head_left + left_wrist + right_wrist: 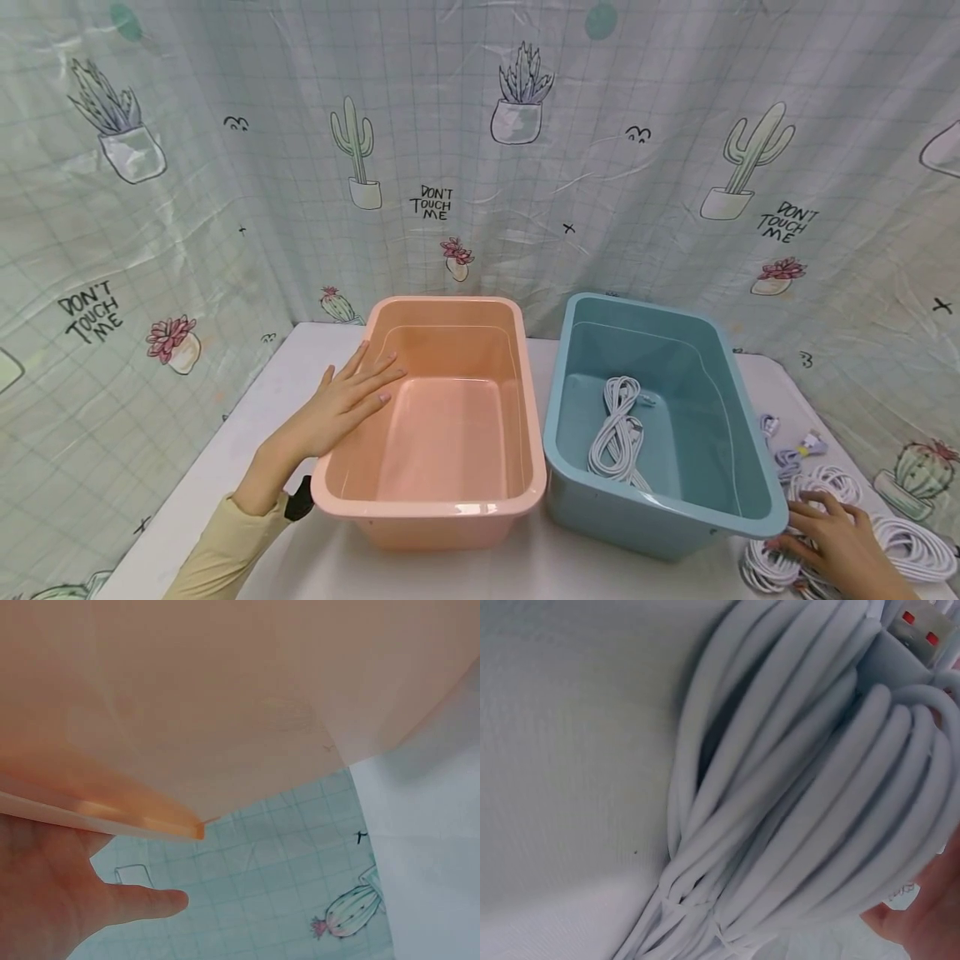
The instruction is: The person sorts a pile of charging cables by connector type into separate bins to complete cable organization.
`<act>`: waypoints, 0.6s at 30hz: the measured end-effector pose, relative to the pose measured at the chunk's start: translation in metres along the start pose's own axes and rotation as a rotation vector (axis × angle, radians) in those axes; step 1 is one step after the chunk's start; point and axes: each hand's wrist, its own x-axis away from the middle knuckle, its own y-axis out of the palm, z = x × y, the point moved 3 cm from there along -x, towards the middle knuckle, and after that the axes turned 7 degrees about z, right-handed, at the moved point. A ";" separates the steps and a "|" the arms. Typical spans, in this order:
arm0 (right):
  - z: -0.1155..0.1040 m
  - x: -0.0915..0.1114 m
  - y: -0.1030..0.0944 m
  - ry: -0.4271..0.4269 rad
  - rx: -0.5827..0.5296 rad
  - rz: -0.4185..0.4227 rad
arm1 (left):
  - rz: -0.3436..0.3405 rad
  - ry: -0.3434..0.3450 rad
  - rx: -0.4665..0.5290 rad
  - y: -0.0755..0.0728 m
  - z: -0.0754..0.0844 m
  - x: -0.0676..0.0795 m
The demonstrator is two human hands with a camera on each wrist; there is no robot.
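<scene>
My left hand [341, 408] rests on the left rim of a peach tub [322, 492], fingers straight and spread over its inner wall. Seen from the left wrist, the thumb [146, 901] sticks out below the rim. On the right, my right hand [836, 537] reaches over a pile of white cables [911, 546] beside a blue tub [772, 521], thumb and fingers apart. Close up in the right wrist view, a coiled white USB cable [780, 772] fills the middle, with a metal plug [922, 634] at the top. Part of the hand [930, 915] shows behind its loops.
A bundled white cable [618, 433] lies in the blue tub. More small cables, one with a yellow part [812, 445], lie right of that tub. Both tubs stand side by side on a white table [255, 425], with a printed curtain [450, 108] around it.
</scene>
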 end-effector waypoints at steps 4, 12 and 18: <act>0.001 0.000 0.000 0.000 0.012 0.000 | 0.002 0.002 0.002 0.000 0.000 0.000; 0.004 0.003 -0.001 0.031 0.007 -0.064 | 0.003 0.000 0.010 -0.001 0.000 0.001; 0.006 0.000 -0.002 0.055 -0.010 -0.110 | 0.001 -0.001 0.007 -0.001 0.001 0.001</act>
